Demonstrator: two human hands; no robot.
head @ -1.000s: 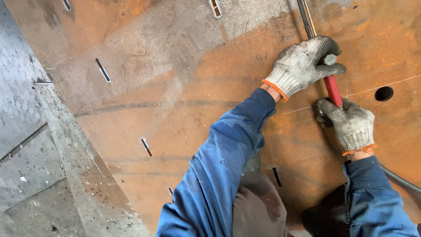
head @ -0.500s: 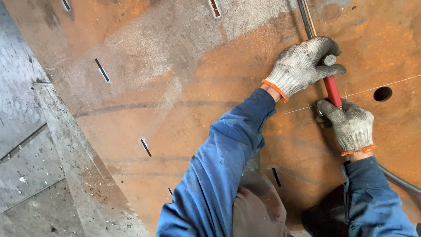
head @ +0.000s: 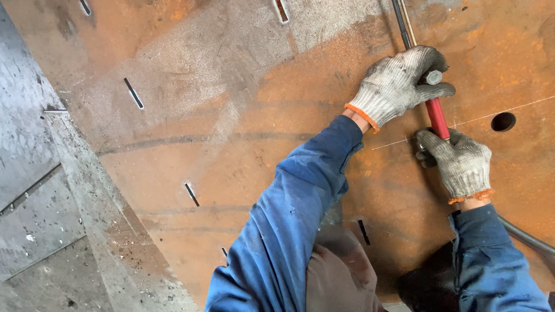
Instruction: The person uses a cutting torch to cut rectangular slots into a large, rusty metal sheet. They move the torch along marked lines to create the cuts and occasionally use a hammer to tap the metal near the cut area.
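Both my hands wear grey knit gloves with orange cuffs and blue sleeves. My left hand (head: pixel 399 84) grips the upper metal end of a red-handled tool (head: pixel 437 117) that stands against a rusty steel plate (head: pixel 231 144). Just below it, my right hand (head: pixel 459 164) closes around the lower part of the same tool, whose tip is hidden under the glove. A thin pale line (head: pixel 520 108) is scribed across the plate at the tool, running right past a round hole (head: pixel 503 121).
Several narrow slots (head: pixel 133 93) are cut in the plate. A thin metal rod (head: pixel 402 23) runs up from my left hand. A grey steel surface (head: pixel 34 190) lies at the left, and a dark hose (head: pixel 529 240) curves at the lower right.
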